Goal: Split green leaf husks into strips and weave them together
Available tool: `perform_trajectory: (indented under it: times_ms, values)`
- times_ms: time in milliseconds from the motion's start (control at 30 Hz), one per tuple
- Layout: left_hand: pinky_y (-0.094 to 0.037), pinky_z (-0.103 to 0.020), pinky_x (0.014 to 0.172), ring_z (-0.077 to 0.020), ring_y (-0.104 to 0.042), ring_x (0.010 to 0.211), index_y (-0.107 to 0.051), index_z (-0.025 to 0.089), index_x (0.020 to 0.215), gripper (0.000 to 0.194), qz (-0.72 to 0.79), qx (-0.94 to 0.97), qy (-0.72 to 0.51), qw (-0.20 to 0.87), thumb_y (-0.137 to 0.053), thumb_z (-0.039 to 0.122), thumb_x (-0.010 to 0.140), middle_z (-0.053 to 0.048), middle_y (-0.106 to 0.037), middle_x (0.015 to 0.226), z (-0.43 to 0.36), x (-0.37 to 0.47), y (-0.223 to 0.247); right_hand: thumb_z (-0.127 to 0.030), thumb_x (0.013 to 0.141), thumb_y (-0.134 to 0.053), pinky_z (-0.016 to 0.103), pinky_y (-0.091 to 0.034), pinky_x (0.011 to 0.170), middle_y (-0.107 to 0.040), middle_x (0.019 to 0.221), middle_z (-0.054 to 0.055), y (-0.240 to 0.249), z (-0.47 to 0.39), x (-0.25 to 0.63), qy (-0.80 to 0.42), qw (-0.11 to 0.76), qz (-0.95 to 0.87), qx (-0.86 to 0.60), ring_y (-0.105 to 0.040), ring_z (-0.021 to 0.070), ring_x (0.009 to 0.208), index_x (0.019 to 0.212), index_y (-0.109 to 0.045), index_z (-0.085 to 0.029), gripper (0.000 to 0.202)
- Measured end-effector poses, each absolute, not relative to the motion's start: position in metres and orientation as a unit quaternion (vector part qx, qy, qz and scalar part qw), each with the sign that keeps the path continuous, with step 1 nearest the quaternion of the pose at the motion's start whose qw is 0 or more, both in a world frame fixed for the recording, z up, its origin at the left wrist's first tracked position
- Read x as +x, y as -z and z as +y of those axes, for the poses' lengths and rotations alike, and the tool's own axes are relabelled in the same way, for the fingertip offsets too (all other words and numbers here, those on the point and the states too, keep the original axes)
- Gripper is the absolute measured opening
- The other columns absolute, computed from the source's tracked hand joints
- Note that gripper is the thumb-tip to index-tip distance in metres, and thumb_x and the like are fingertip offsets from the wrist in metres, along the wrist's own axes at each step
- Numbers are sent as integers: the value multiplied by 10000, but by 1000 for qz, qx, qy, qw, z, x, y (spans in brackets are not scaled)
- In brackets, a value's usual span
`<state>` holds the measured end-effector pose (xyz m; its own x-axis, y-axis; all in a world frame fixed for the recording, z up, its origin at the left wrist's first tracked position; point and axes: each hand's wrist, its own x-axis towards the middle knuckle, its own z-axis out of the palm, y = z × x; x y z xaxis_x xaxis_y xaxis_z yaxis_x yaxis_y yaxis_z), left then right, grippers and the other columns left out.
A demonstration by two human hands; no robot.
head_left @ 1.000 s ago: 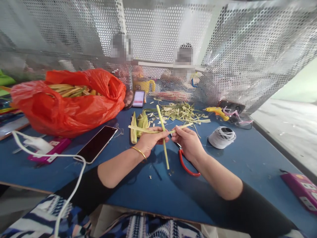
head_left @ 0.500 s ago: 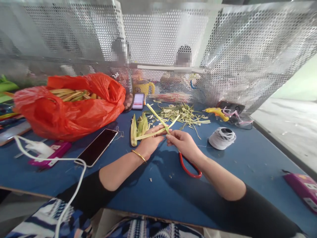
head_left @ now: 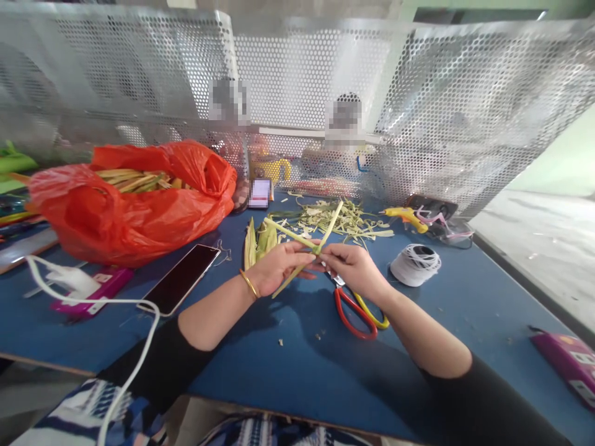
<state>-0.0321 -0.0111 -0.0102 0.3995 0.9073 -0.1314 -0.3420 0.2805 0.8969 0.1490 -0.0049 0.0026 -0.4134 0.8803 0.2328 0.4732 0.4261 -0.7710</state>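
Between my hands is a small piece of crossed pale-green leaf strips, its arms sticking out in several directions from a knot in the middle. My left hand pinches it from the left, with one strip hanging below the fingers. From the right, my right hand grips the knot between thumb and fingertips. Scissors with one red and one yellow handle lie under my right hand, their blades partly hidden by it. Folded green husks lie just behind my left hand. A spool of white thread stands to the right.
A red plastic bag full of leaf strips stands at left, near a phone and a white cable. Leaf scraps lie behind my hands. A yellow glue gun sits before the perforated metal screen; people are behind it.
The crossed leaf strips have turned in my fingers, so one arm now points up right and another hangs down left. My left hand has shifted slightly left; the yellow scissor handle now shows.
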Motion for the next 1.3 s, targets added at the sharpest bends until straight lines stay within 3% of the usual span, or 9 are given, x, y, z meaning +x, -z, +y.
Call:
perform_trajectory:
  times_ms: [133,267,400,500,633,767,1000,1200,1300]
  values:
    - [-499,-212,569,-152,-692,651,-758,138,915,249,439,393,-467,659,-796,242,692,-70,-749,743,-17,-19,18,-244,847,-494,216,-342,531,-559,530,-33,2,-12,143,-241,284,-817,-441,-500,110,517,623,-590,-200,247]
    - [-466,-201,503,-121,-649,551,-753,139,871,185,482,359,-492,630,-786,198,698,-41,-736,706,-17,-17,18,-218,880,-498,234,-358,577,-683,678,8,2,-18,142,-126,263,-848,-442,-587,140,624,717,-665,-219,234]
    - [-372,-187,398,-97,-594,458,-746,147,824,133,481,377,-501,613,-757,183,695,-31,-723,690,-18,-19,14,-298,930,-505,273,-400,679,-717,831,54,-6,-26,143,1,340,-832,-438,-626,175,760,881,-710,-215,227]
    - [-352,-190,377,-91,-548,407,-725,147,684,67,469,468,-440,606,-760,204,678,-9,-660,553,-27,-17,10,-333,921,-540,325,-389,762,-700,881,76,-12,-31,142,81,364,-829,-417,-625,208,833,982,-714,-201,227]
    - [-357,-187,378,-86,-529,386,-661,157,549,211,462,544,-364,599,-727,271,713,-3,-612,484,-41,-9,7,-280,865,-603,296,-389,704,-646,726,14,-12,-32,138,-58,315,-842,-435,-582,154,684,746,-674,-204,158]
    - [-389,-202,397,-102,-567,426,-674,157,575,268,445,561,-363,596,-751,387,690,-31,-667,571,-43,-7,9,-200,797,-589,241,-361,573,-553,620,-27,-7,-27,136,-212,353,-789,-455,-509,120,593,592,-535,-202,212]
    - [-469,-213,437,-112,-568,408,-658,154,540,325,415,554,-343,634,-795,431,642,-9,-599,455,-41,-7,17,-142,771,-557,245,-357,572,-534,625,-20,6,-27,130,-168,431,-766,-446,-495,119,588,593,-524,-201,190]
    - [-481,-192,449,-107,-615,461,-691,118,639,213,465,401,-404,678,-754,289,749,-58,-700,614,-32,-8,15,-248,870,-535,277,-402,722,-663,802,36,-11,-21,142,-76,385,-806,-443,-598,166,766,767,-657,-210,165]
    - [-494,-200,453,-116,-636,476,-715,112,754,211,466,324,-446,692,-622,259,873,-84,-730,683,-24,-14,9,-349,913,-487,261,-369,638,-661,758,34,-23,-20,150,-64,318,-804,-499,-578,161,706,765,-654,-213,261]
